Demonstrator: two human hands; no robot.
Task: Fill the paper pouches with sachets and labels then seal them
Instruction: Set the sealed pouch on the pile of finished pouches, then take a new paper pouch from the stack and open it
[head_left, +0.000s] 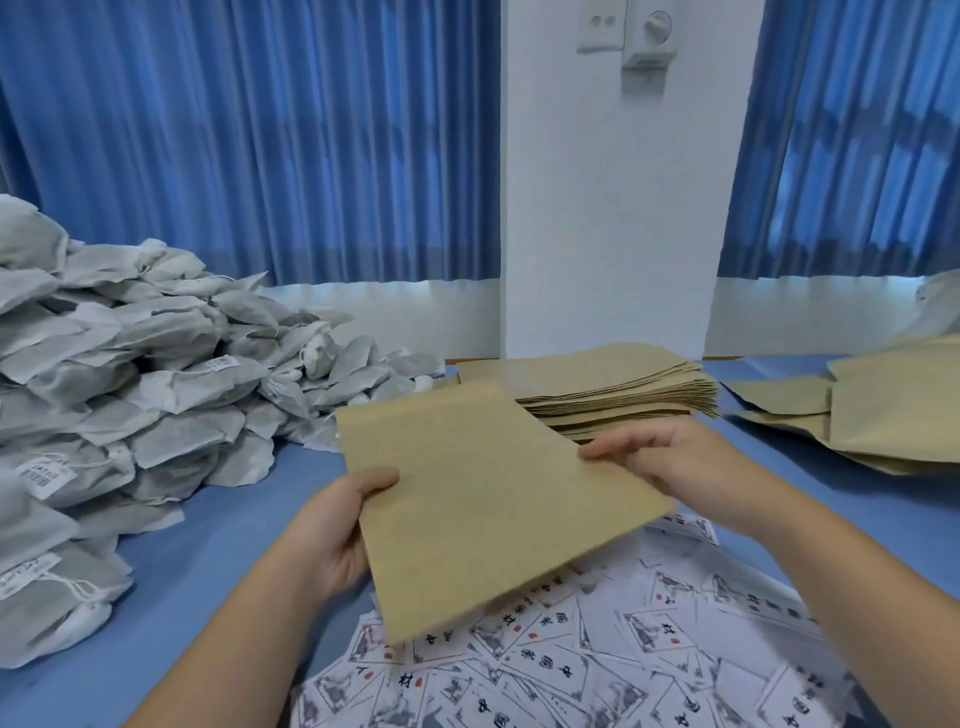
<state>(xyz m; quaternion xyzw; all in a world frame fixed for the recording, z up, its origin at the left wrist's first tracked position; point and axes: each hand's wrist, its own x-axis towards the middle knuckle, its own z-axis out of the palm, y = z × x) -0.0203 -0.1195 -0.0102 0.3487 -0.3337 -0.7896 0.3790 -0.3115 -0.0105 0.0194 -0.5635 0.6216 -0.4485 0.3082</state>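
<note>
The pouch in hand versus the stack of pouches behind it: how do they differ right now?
The held pouch is a single one, lifted off the table and tilted, pinched between the left hand and the right hand. The stack of pouches is many, lying flat on the blue table, untouched. Both are plain brown paper and look flat and unfilled.

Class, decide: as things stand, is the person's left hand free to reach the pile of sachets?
Probably not yet. The left hand grips the paper pouch together with the right hand. The sachets lie close on its side, with nothing between.
</note>
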